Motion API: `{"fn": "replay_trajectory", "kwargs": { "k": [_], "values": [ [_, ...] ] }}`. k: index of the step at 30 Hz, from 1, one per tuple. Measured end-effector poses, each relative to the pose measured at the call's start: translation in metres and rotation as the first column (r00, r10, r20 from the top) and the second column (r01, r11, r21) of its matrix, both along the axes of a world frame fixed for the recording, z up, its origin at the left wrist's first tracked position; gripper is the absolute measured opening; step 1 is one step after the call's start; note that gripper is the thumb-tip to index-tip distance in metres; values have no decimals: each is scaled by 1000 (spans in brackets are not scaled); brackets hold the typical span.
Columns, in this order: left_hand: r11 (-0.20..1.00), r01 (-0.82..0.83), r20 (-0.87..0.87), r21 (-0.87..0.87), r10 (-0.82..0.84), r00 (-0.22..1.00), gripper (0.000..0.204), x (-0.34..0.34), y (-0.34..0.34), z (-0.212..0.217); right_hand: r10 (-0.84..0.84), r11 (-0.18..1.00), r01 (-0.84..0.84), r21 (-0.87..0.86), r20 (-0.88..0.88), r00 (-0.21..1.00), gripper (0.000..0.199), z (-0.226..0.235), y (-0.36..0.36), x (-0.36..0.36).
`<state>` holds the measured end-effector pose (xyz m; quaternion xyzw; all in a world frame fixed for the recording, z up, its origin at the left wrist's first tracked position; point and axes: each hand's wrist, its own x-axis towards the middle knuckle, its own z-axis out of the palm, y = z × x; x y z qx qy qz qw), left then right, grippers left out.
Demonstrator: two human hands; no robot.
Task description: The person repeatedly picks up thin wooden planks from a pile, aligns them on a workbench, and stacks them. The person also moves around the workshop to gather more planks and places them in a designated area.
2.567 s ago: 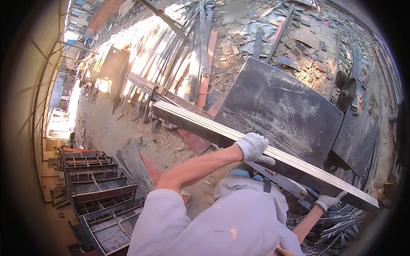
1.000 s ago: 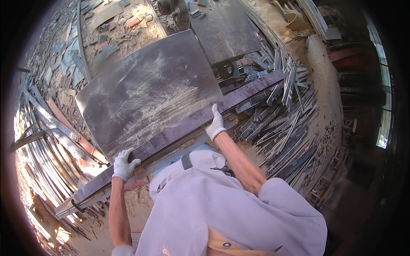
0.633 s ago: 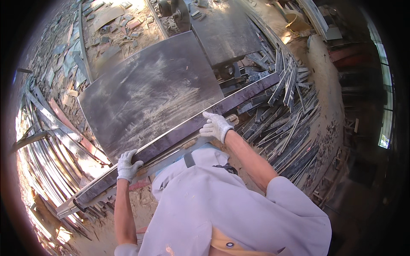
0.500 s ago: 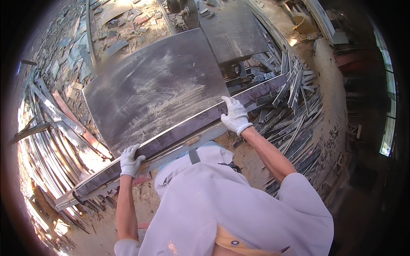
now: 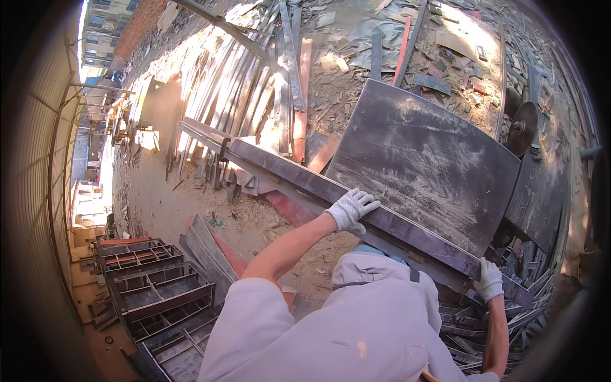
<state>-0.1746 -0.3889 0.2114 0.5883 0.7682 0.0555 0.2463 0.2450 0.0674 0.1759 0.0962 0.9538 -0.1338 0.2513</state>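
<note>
Head view shows both gloved hands on a long dark metal beam (image 5: pixel 407 232) that runs from the upper left down to the lower right. The left hand (image 5: pixel 352 208) lies over its upper edge with fingers curled across the flat face, grasping it. The right hand (image 5: pixel 489 281) is clenched around the beam's lower end. Behind the beam lies a large scratched steel plate (image 5: pixel 423 162), though whether the beam touches it is hard to tell. Half a second ago the beam slanted the other way and the plate filled the upper left; now the view has swung, bringing stacked metal frames (image 5: pixel 156 290) into the lower left and long steel strips (image 5: pixel 254 89) on the sandy ground above. A round saw blade (image 5: pixel 522 127) sits beyond the plate.
</note>
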Motion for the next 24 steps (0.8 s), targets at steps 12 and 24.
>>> {"fn": "replay_trajectory", "kwargs": {
  "k": [12,24],
  "values": [
    [955,-266,51,133,261,964,23,45,17,-13,-306,937,297,-183,-19,952,28,94,24,-2],
    [865,-500,-41,29,501,864,40,10,-23,-8,-526,827,478,-296,-110,843,36,64,5,11]
  ]
}}
